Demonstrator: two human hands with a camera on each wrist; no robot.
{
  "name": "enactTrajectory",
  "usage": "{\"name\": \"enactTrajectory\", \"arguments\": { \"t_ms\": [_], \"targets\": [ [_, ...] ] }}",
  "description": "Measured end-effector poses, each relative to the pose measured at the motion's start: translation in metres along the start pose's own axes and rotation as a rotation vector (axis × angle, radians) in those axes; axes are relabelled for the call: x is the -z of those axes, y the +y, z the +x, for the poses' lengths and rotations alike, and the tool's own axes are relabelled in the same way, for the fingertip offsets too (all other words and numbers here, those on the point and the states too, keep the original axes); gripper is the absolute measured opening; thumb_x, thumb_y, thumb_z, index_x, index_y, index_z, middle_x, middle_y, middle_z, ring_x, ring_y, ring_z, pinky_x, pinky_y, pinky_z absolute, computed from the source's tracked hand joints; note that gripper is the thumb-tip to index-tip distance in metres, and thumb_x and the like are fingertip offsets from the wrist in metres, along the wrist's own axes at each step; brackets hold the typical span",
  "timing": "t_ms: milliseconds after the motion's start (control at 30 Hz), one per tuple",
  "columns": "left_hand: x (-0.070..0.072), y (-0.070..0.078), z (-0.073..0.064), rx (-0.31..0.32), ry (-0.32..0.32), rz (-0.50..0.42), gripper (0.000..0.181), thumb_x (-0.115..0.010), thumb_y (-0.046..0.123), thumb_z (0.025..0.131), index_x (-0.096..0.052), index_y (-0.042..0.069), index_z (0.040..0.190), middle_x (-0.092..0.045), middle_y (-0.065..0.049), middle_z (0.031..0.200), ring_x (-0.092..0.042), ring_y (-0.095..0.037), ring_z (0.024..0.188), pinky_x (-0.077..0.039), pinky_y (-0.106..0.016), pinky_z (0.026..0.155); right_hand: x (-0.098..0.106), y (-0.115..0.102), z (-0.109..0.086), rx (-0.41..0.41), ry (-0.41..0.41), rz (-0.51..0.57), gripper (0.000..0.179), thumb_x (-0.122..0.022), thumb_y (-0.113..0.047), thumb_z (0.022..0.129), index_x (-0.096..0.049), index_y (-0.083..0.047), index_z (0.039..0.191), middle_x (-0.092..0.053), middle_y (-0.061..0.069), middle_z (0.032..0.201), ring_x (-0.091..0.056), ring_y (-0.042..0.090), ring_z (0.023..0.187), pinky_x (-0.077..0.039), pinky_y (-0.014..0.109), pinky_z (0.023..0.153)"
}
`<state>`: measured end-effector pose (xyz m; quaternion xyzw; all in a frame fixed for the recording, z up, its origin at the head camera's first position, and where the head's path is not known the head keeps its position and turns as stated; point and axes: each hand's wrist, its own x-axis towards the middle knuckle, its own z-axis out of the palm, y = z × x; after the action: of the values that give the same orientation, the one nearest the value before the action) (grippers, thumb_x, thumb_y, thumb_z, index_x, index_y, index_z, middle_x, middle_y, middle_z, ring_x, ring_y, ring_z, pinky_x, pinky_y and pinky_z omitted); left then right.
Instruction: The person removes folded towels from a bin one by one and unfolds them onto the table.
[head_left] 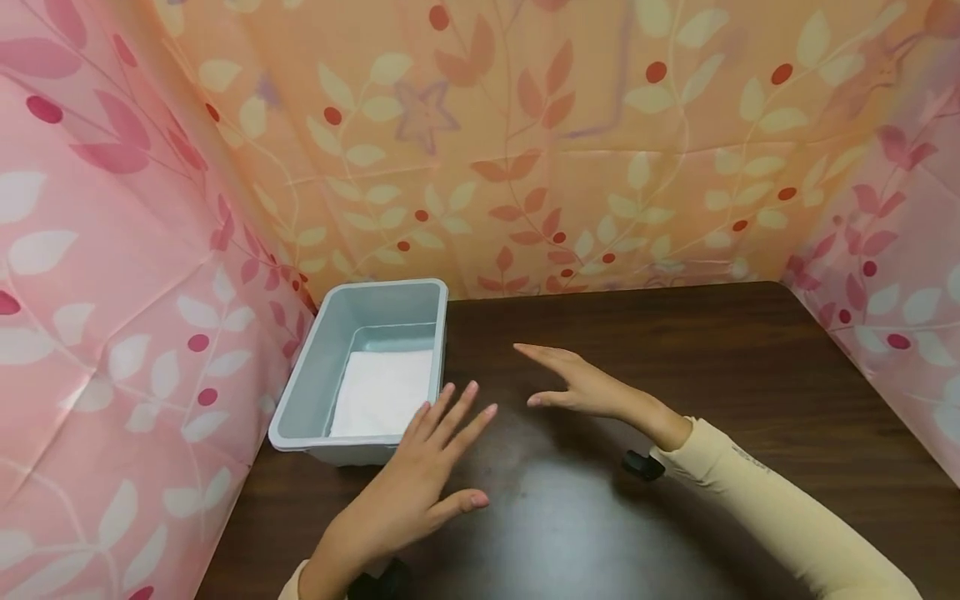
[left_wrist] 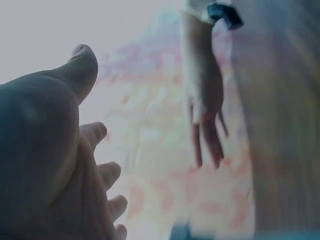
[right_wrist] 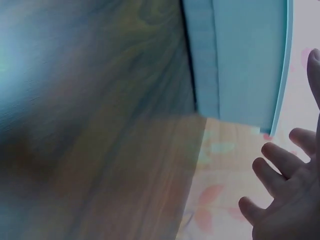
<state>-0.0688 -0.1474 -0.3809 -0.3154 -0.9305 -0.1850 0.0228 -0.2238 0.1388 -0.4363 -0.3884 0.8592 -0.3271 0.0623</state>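
A grey plastic bin (head_left: pixel 307 392) stands at the left of the table, with a folded white cloth (head_left: pixel 384 392) lying flat on its floor. My left hand (head_left: pixel 420 479) is spread, palm down, and its fingertips overlap the bin's near right corner in the head view. Across from it, my right hand (head_left: pixel 581 385) hovers over the table with straight fingers pointing left and the thumb apart. Neither hand holds anything. In the right wrist view the bin's outer wall (right_wrist: pixel 245 65) shows beyond the fingers (right_wrist: pixel 270 175) of my right hand.
The dark wood table (head_left: pixel 675 333) reaches back to an orange floral curtain (head_left: pixel 510 150). Pink floral curtains (head_left: pixel 135 275) enclose it on the left and right. A small black device (head_left: pixel 642 465) sits at the right wrist.
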Motion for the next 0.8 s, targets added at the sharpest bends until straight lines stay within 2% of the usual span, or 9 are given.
{"name": "enactTrajectory", "arguments": {
  "t_ms": [133,267,367,533,633,800],
  "targets": [
    [0.014,-0.019,-0.02,0.111,0.138,0.035,0.079,-0.046,0.063,0.095,-0.014,0.031,0.16,0.0,0.003,0.17,0.003,-0.027,0.158,-0.009,-0.061,0.121,0.0,-0.006,0.026,0.006,0.007,0.036,0.082,-0.069,-0.047,0.089,-0.028,-0.027,0.157,-0.035,0.005,0.162,-0.035,0.029,0.149,-0.032,0.056,0.118],
    [0.022,-0.045,-0.035,0.272,0.219,0.097,0.081,-0.057,0.053,0.094,-0.015,0.03,0.16,-0.003,-0.004,0.17,0.001,-0.035,0.157,-0.011,-0.066,0.118,0.003,-0.011,0.047,0.0,0.015,0.053,0.081,-0.071,-0.045,0.088,-0.031,-0.027,0.156,-0.04,0.001,0.159,-0.038,0.024,0.148,-0.033,0.051,0.119],
    [0.026,-0.063,-0.045,0.401,0.261,0.121,0.08,-0.057,0.051,0.095,-0.015,0.029,0.16,-0.004,-0.011,0.169,0.0,-0.042,0.155,-0.008,-0.07,0.117,0.004,-0.017,0.062,0.01,0.02,0.057,0.081,-0.073,-0.043,0.087,-0.033,-0.027,0.155,-0.045,0.0,0.156,-0.04,0.021,0.146,-0.035,0.047,0.118],
    [0.028,-0.082,-0.059,0.567,0.288,0.152,0.082,-0.053,0.054,0.096,-0.014,0.02,0.16,-0.005,-0.02,0.167,0.002,-0.047,0.153,-0.004,-0.073,0.115,0.007,-0.03,0.087,0.04,0.035,0.068,0.082,-0.077,-0.039,0.084,-0.037,-0.021,0.154,-0.05,0.0,0.152,-0.044,0.018,0.143,-0.037,0.044,0.117],
    [0.029,-0.089,-0.064,0.636,0.279,0.156,0.086,-0.051,0.056,0.097,-0.013,0.012,0.16,-0.003,-0.024,0.166,0.004,-0.049,0.152,-0.004,-0.075,0.113,0.01,-0.039,0.102,0.048,0.043,0.079,0.082,-0.078,-0.038,0.083,-0.039,-0.018,0.153,-0.053,0.003,0.15,-0.045,0.018,0.142,-0.037,0.043,0.117],
    [0.03,-0.095,-0.069,0.727,0.265,0.148,0.097,-0.047,0.062,0.096,-0.008,-0.003,0.157,-0.003,-0.028,0.164,0.002,-0.052,0.151,-0.006,-0.074,0.113,0.013,-0.054,0.127,0.051,0.018,0.082,0.08,-0.077,-0.041,0.084,-0.04,-0.022,0.152,-0.056,0.002,0.147,-0.047,0.015,0.14,-0.038,0.039,0.117]
  ]
}}
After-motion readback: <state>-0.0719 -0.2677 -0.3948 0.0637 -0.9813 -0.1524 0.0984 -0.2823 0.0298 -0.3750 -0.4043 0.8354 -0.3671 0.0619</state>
